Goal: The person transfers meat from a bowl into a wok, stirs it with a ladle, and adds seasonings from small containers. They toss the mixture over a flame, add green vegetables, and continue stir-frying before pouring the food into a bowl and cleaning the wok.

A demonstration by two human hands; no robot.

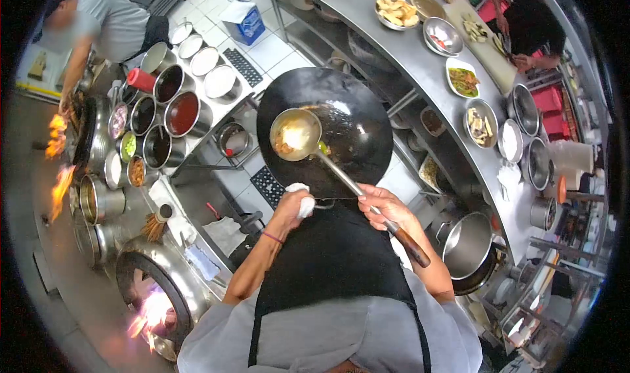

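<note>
A dark wok [364,130] is held out in front of my apron, with a little oily food and sauce on its inner surface and faint steam above it. My left hand [287,210] is closed round a folded white cloth [306,207] at the wok's near rim, where a thin metal loop handle shows. In my right hand [388,209] is a long ladle [341,174] with a wooden grip end. Its round bowl sits over the left part of the wok and holds some brownish food, partly washed out by glare.
At lower left a burner [154,307] flames, and more flames rise near a co-worker [118,18] at upper left. Sauce pots [187,113] crowd the left counter. Along the curved steel counter [420,51] stand bowls and a green-edged dish [463,77]; another person works behind it.
</note>
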